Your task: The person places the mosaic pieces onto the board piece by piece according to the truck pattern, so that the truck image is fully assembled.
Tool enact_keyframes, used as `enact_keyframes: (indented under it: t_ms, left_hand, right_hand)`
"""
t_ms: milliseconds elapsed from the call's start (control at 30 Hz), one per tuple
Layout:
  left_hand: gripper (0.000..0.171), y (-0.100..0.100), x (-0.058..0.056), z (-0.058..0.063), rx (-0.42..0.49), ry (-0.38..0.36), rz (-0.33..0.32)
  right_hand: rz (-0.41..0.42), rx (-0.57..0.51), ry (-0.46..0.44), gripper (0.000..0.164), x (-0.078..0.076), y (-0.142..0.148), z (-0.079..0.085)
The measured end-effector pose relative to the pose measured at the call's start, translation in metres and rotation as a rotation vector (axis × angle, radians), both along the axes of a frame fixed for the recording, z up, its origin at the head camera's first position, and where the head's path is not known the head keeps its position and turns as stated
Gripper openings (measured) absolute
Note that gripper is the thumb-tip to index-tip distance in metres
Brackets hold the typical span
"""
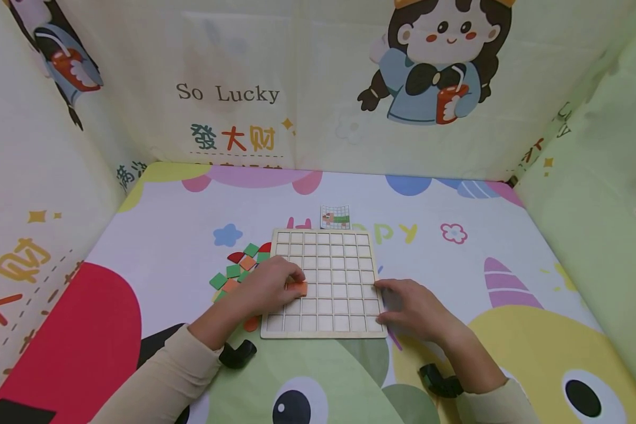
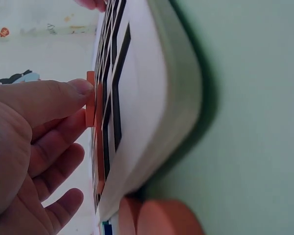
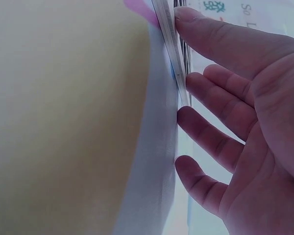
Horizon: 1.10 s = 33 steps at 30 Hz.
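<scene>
A wooden grid board [image 1: 340, 323] with many square cells lies on the table. My left hand [image 1: 269, 285] pinches a small orange square tile [image 1: 299, 288] between thumb and index finger, over the board's left part. In the left wrist view the held tile [image 2: 90, 120] stands on edge at the board surface, and another orange piece [image 2: 100, 166] sits in the grid below it. My right hand [image 1: 416, 306] rests its thumb and fingertips at the board's right edge, fingers loosely extended. The left hand covers some of the left cells.
Green tiles [image 1: 218, 281], orange tiles and red rounded pieces [image 1: 235, 257] lie in a loose pile left of the board. An orange rounded piece [image 1: 251, 324] is by its lower left side. A small pattern card [image 1: 335, 217] lies behind the board. Cloth walls surround the table.
</scene>
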<state>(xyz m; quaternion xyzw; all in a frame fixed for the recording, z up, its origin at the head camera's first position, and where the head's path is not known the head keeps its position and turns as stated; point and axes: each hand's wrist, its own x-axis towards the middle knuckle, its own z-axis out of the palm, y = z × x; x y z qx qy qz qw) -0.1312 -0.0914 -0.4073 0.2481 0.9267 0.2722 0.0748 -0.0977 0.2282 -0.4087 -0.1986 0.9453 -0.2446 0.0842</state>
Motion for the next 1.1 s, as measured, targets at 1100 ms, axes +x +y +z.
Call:
enact_keyframes:
  t_ms: [1100]
  left_hand:
    - [0.018, 0.018, 0.0, 0.001, -0.043, 0.065, -0.05]
  right_hand:
    - [-0.014, -0.011, -0.013, 0.056, 0.001, 0.0, 0.001]
